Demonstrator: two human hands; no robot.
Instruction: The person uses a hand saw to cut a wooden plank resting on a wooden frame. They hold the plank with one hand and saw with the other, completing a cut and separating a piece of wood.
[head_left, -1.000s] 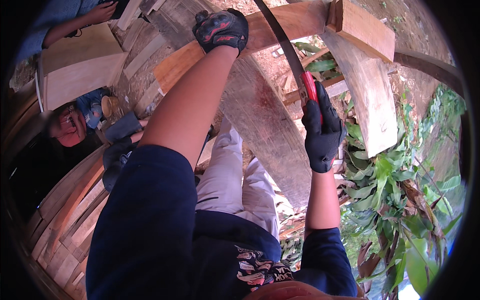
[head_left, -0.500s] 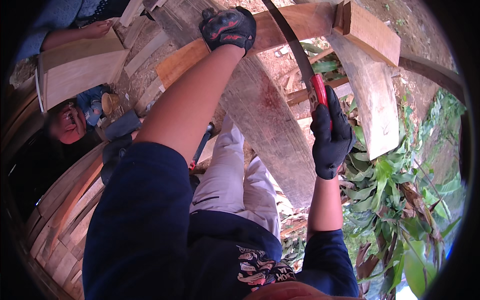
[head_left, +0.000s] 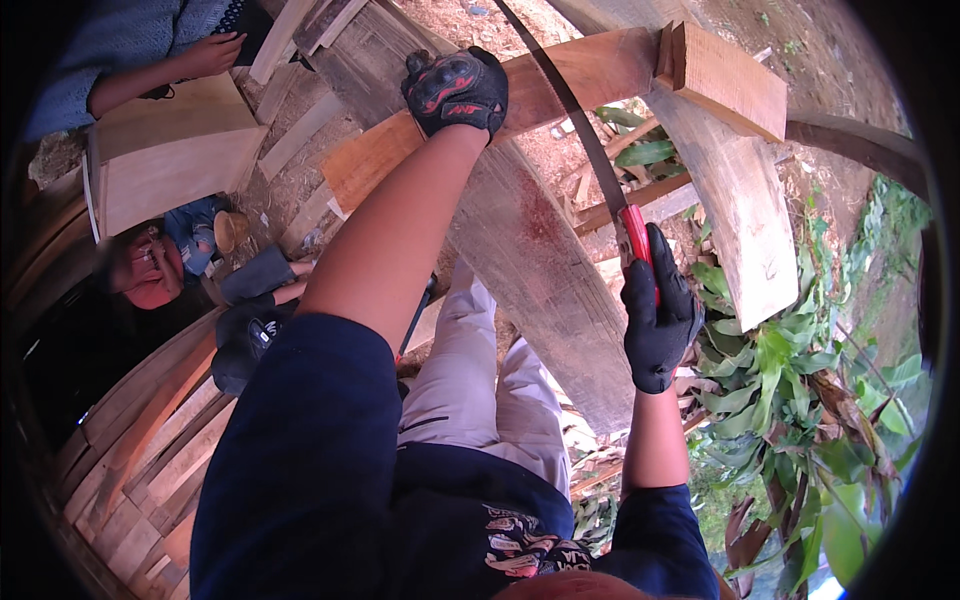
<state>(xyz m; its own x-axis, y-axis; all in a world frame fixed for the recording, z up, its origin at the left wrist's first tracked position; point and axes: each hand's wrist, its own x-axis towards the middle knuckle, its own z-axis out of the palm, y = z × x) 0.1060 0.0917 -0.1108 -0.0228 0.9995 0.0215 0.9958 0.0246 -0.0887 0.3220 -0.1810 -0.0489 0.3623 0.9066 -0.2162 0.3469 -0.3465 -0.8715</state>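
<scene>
The gloved left hand point(head_left: 455, 90) presses flat, fingers together, on a wooden plank point(head_left: 590, 75) laid across a broad beam point(head_left: 560, 290). The gloved right hand point(head_left: 657, 315) has its fingers clamped around the red handle of a handsaw point(head_left: 575, 125), whose blade crosses the plank just beside the left hand.

Both hands wear black work gloves; the left hand point(head_left: 455, 90) glove carries red padded knuckle patches, the right hand point(head_left: 658, 320) glove is plain black. A dark navy short-sleeved shirt with a coloured print fills the lower frame, above pale grey trousers.
</scene>
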